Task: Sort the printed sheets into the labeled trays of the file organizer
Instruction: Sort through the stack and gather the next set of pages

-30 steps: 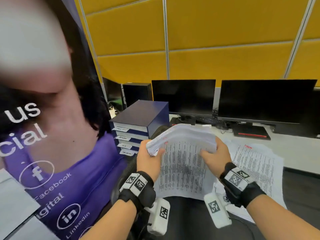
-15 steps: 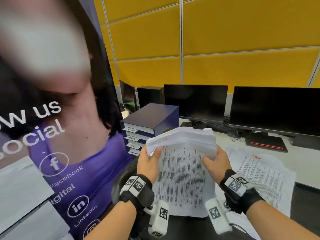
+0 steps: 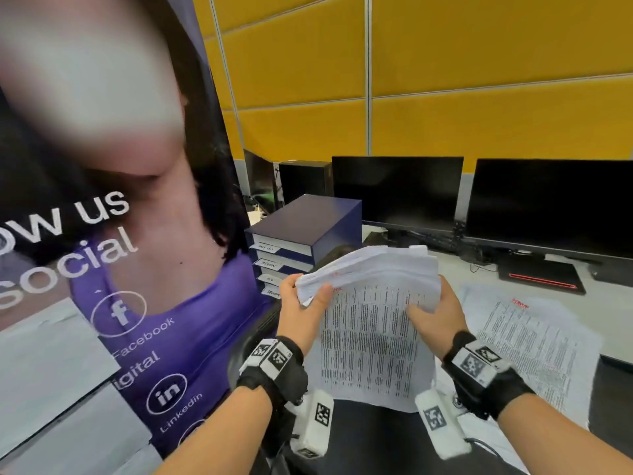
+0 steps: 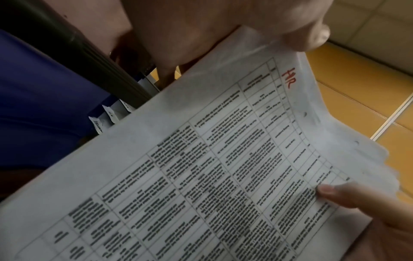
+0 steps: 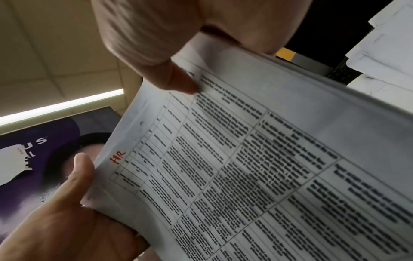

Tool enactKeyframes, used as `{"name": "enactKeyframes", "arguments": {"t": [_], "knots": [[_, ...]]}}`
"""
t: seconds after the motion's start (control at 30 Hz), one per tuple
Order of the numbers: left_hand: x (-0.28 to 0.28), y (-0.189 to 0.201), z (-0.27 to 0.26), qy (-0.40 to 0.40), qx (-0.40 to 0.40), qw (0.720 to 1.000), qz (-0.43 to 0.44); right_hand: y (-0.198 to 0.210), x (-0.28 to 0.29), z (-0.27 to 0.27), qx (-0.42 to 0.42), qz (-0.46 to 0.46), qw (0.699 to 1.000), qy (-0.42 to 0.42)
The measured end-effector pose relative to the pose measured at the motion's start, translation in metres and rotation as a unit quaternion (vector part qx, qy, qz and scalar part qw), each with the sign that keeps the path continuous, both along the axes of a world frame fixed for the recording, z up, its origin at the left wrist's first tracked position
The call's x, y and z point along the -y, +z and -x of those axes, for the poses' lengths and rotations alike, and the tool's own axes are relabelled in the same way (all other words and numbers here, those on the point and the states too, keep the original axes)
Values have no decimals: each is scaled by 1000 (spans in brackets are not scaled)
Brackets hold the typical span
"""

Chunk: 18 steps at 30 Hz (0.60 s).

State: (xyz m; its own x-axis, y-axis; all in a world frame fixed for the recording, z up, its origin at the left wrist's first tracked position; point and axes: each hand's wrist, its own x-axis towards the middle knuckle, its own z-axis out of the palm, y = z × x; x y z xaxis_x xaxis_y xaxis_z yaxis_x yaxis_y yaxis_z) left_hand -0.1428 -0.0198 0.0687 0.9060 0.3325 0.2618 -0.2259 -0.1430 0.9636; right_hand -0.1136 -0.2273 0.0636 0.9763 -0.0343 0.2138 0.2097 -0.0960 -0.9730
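Yellow wall panels (image 3: 479,63) (padded) behind dark monitors (image 3: 397,193).

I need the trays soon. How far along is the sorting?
Early. Both hands, left and right, grip a stack folded back to a sheet marked HR. More sheets lie loose on the desk. What the organizer already holds cannot be seen.

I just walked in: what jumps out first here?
A big purple banner fills the left, against bright yellow wall panels. In the middle, the left hand and right hand hold a stack of printed sheets, the top one marked HR in red.
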Motion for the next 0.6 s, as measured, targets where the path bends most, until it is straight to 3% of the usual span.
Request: {"name": "enactKeyframes", "arguments": {"t": [0.2, 0.33, 0.5, 0.6], "knots": [[2, 5, -5, 14, 3, 999, 28, 4, 3, 4, 17, 15, 1000, 5], [3, 9, -6, 17, 7, 999, 40, 12, 3, 7, 88, 32, 995, 30], [4, 3, -6, 30, 17, 999, 28, 19, 8, 5, 161, 177, 971, -11], [4, 0, -6, 19, 8, 999, 29, 22, 12, 8, 124, 151, 981, 8]]}}
